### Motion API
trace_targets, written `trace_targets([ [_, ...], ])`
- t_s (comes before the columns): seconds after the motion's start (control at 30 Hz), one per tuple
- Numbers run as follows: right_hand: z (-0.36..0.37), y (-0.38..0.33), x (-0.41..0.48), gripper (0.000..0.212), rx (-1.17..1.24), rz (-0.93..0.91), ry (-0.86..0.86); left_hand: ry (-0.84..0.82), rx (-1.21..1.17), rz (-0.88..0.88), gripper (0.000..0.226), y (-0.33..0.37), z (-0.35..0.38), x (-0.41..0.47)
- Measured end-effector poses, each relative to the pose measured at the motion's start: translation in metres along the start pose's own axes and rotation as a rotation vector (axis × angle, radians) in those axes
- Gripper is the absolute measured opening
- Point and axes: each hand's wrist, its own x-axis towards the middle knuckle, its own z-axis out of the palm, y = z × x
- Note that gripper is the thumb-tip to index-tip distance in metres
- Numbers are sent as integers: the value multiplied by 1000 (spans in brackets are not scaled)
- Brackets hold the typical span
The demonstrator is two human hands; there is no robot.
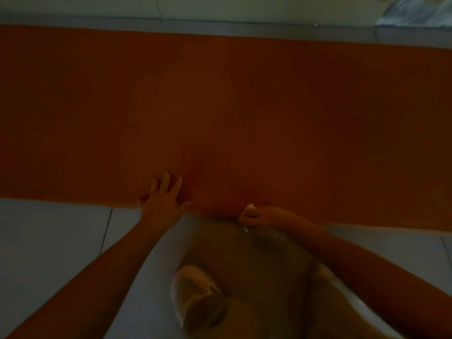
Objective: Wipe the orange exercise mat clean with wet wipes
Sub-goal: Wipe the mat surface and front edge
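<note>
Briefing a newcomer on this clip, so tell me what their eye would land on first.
The orange mat dominates, stretched across the whole frame on the grey tiled floor. At its near edge, the left hand rests spread on the mat, while the right hand grips a small white wipe. A white shoe shows below, between the arms.

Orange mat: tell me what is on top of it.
The left hand presses flat on the orange mat at its near edge; the right hand grips a white wipe there. The floor beneath is covered.
</note>
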Motion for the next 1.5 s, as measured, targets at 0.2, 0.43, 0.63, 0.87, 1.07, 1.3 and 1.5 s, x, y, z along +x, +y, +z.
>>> trace_targets([
  [0.2, -26, -25, 4, 35, -17, 190, -97, -76, 21, 40, 75, -7, -5, 4],
  [0.43, -48, -30, -6, 44, 43, 256, -26, -24, 171, 106, 68, -15, -7, -16],
  [0.63, -36, -38, -9, 53, 76, 354, 42, -65, 184, -65, 70, -37, -4, -22],
  [0.87, -32, -34, 5, 49, 166, 312, 129, -118, 282, 41, 68, -47, -17, -6],
  [1.07, -28, -34, 6, 59, 198, 333, 225, -143, 352, -32, 74, -43, -7, -15],
  [1.3, -22, -39, 29, 60, 226, 323, 305, -217, 291, 121, 74, -70, -21, -8],
  [1.5, -31, -44, 68, 56, 254, 254, 343, -135, 162, 242, 112, -102, -10, -19],
])
